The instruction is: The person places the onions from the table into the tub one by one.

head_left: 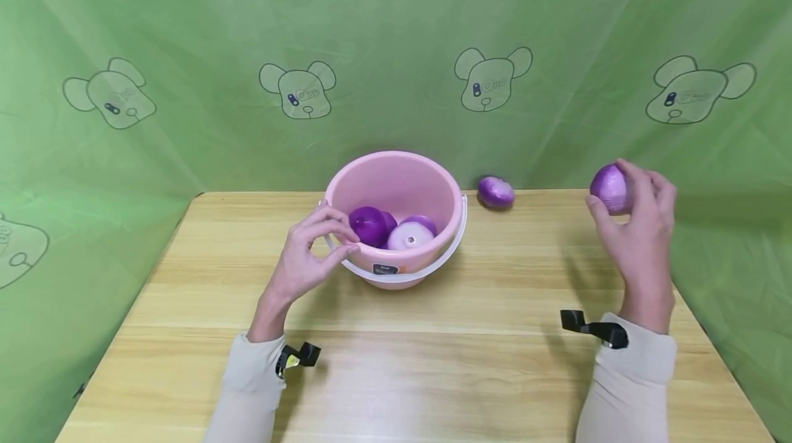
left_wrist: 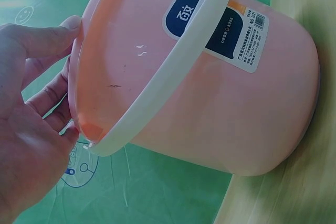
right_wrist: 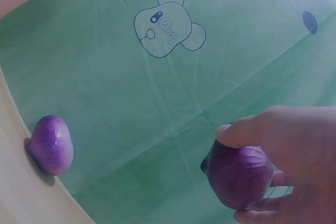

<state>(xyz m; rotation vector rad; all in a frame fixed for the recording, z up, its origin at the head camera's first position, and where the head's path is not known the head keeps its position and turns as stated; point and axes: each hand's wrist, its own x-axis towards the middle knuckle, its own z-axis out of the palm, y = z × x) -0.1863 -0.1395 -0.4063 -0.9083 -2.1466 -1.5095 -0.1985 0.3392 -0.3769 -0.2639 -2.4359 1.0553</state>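
A pink bucket (head_left: pixel 396 175) with a white handle (left_wrist: pixel 157 85) stands near the table's back edge. My left hand (head_left: pixel 312 247) grips the near left part of its rim, thumb and fingertips at the edge. Inside the bucket lie several purple onions (head_left: pixel 366 225), one of them showing a pale root end (head_left: pixel 410 236). Out to the right, my right hand (head_left: pixel 643 223) holds a purple onion (head_left: pixel 609 188) above the table, between thumb and fingers. Its pointed tip shows in the right wrist view. Another onion (head_left: pixel 496 192) lies on the table to the right of the bucket.
The wooden table (head_left: pixel 396 360) ends just behind the bucket and the loose onion. Green cloth (head_left: pixel 396 30) printed with bear heads hangs behind the table and along both sides. A label (left_wrist: pixel 236 35) is stuck on the bucket's outer wall.
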